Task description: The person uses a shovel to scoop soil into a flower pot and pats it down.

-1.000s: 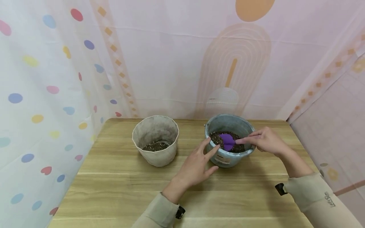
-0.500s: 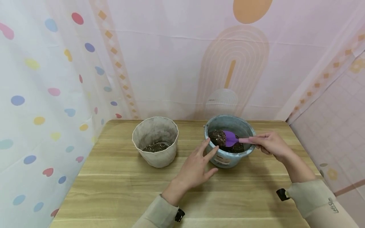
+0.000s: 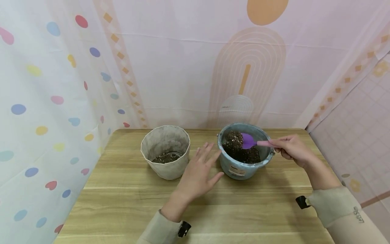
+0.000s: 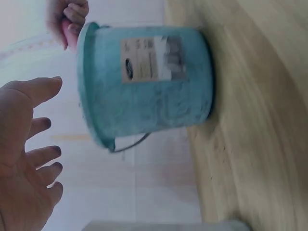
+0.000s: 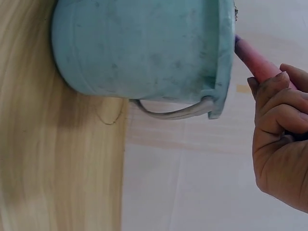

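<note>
Two containers stand upright and apart near the back edge of our worktop (image 3: 122, 196), spaced, we judge, so that each can be reached from above. Leftmost is the whitish pot (image 3: 167, 171), with a shallow layer of dark soil (image 3: 166, 157) at its bottom. Between the containers hangs our left hand (image 3: 196, 174), fingers spread, its grip holding nothing; the left wrist view shows a gap to the bucket's rim, so it is not steadying it. Next comes the blue bucket (image 3: 256, 171), a label (image 3: 237, 170) on its wall and loose soil (image 3: 251, 156) inside. Over that soil, at the bucket's mouth, is our purple scoop (image 3: 248, 141), carrying a heaped load (image 3: 234, 139); a fairly level blade probably limits spilling. Rightmost, our right hand (image 3: 294, 149) grips the pink handle (image 3: 264, 143) between thumb and curled fingers, presumably for control with knuckles clear of the rim.
</note>
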A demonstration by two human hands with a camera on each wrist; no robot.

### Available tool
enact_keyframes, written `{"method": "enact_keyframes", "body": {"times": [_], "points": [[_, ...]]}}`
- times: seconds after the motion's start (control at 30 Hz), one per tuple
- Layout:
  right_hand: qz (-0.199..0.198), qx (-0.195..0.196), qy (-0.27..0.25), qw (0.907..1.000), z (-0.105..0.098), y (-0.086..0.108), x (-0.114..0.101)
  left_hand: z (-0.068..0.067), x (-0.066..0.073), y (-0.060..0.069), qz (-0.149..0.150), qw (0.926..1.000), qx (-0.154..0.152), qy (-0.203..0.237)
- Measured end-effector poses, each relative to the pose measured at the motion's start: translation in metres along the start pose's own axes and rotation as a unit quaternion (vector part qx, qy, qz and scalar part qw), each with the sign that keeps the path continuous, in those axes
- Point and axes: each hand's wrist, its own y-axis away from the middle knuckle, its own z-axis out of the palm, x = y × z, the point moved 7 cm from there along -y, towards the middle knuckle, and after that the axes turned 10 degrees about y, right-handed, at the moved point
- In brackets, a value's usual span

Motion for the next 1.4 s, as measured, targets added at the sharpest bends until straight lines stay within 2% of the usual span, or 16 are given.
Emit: {"method": "enact_keyframes", "body": {"times": [0.17,0.3,0.57,0.73,0.97,1.13,1.27,1.4], "points": [[-0.013,-0.008,-0.007,0.9998,0.002,-0.005,-0.012,-0.018,-0.018,0.013,-0.026,0.9992,0.03,-0.006],[-0.014,-0.011,-0.013,0.9998,0.006,-0.01,-0.018,-0.027,-0.03,0.026,-0.042,0.998,0.047,-0.009],[0.007,0.0,0.01,0.9999,0.018,-0.023,-0.026,-0.045,-0.044,0.052,-0.046,0.9944,0.095,-0.008],[0.025,0.004,0.021,0.9995,0.026,-0.03,-0.029,-0.053,-0.056,0.064,-0.077,0.9909,0.109,-0.015],[0.022,-0.013,0.028,0.9993,0.044,-0.045,-0.039,-0.068,-0.075,0.081,-0.135,0.9765,0.163,-0.042],[0.008,-0.028,0.022,0.9993,0.062,-0.055,-0.05,-0.074,-0.085,0.094,-0.174,0.9661,0.186,-0.044],[-0.011,-0.061,0.012,0.998,0.083,-0.064,-0.064,-0.078,-0.089,0.101,-0.202,0.9583,0.199,-0.035],[-0.025,-0.084,0.009,0.9961,0.107,-0.074,-0.076,-0.082,-0.092,0.105,-0.218,0.9488,0.225,-0.041]]}}
